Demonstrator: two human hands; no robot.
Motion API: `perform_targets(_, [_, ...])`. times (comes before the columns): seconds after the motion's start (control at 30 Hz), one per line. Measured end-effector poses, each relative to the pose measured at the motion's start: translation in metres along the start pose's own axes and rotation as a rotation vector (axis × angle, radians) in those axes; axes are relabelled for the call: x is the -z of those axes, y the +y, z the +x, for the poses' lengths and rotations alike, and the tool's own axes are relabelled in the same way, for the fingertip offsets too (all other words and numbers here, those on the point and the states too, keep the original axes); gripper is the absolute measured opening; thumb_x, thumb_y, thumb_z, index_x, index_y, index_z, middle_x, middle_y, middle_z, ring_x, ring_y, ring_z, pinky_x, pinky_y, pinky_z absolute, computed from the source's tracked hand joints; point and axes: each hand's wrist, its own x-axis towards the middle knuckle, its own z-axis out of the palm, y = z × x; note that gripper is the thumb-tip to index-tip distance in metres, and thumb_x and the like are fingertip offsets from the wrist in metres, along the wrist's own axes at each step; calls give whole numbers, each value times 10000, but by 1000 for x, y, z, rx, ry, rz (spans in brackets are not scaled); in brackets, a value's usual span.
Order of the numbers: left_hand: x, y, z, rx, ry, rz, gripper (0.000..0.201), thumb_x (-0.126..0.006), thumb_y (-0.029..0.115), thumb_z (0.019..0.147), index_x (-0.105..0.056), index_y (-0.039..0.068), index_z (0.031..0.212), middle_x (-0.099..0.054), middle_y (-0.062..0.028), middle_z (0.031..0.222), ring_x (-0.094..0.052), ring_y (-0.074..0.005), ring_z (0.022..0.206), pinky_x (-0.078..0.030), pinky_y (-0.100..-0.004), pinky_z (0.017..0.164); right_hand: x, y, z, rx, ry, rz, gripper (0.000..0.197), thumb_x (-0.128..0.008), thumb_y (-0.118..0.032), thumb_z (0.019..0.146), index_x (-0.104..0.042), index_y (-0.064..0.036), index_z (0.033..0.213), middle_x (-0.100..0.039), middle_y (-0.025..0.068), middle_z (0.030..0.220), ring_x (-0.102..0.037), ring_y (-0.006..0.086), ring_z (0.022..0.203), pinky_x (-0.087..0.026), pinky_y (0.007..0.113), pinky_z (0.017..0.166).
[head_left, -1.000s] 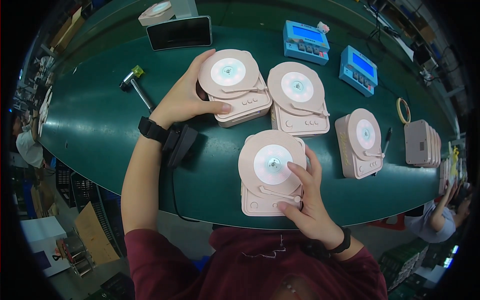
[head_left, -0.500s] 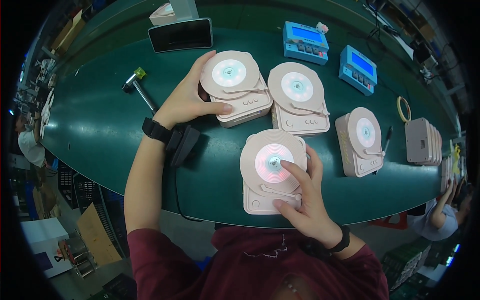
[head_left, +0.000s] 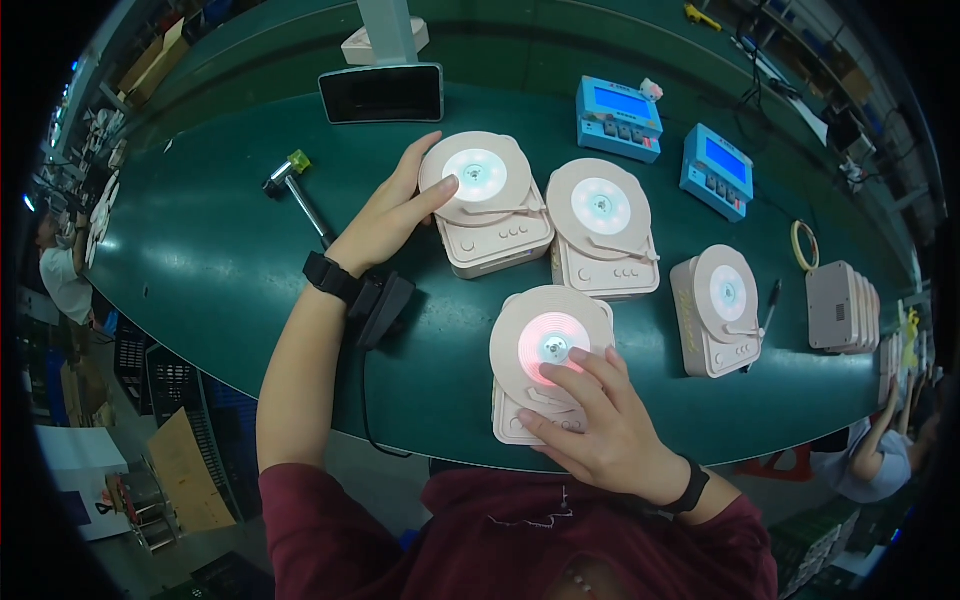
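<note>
Near the front edge sits a pale pink toy record player [head_left: 512,325], its disc centre glowing pink. My right hand [head_left: 605,425] lies over its right side, fingers spread across the disc and tonearm, thumb on the knob at the base's front left. My left hand [head_left: 392,222] grips the left side of another record player [head_left: 503,240] farther back, thumb on its disc, the other fingers partly hidden behind. That one's centre glows white-blue. Right beside it stands a third lit player [head_left: 605,272]. Another lit one [head_left: 705,345] is off to the right, turned slightly.
A black phone-like screen [head_left: 380,93] stands at the back left, near a hammer [head_left: 305,205]. A black device with a cable [head_left: 385,308] lies by my left wrist. Two blue meters [head_left: 618,118] stand behind. Tape [head_left: 804,246], a pen [head_left: 771,300] and stacked pink casings [head_left: 840,308] are at right.
My left thumb has gone from the far player's front panel up onto its disc. My right thumb has slid left to the near player's knob, and its fingers lie farther over the disc.
</note>
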Motion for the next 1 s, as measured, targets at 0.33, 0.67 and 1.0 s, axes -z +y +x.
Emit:
perform_targets(0.33, [0,-11,2,-136,-17,155,908,-685,410,781,-218,78,1485,-390,-162,1405,-406,-266,1294,-337,-347,1063,-11,-2,-4,79,64,-40,377,-668,-142,739,-686,-229,1105,-522,116,1257,-487,315,1139,-419,571,947])
perform_targets(0.67, [0,-7,3,-157,1,133,993,-797,312,699,-231,16,1459,-428,-222,1368,-424,-310,1288,-353,-370,1059,-1,-6,2,97,36,44,386,-665,-91,727,-689,-124,1111,-521,174,1237,-513,320,1091,-450,461,949])
perform_targets(1.0, [0,-8,1,-118,-31,98,980,-771,333,711,-223,56,1474,-382,-185,1418,-364,-291,1331,-281,-380,1099,13,14,-19,156,88,191,376,-682,-38,712,-716,-149,1069,-589,30,1145,-506,253,1000,-428,352,864])
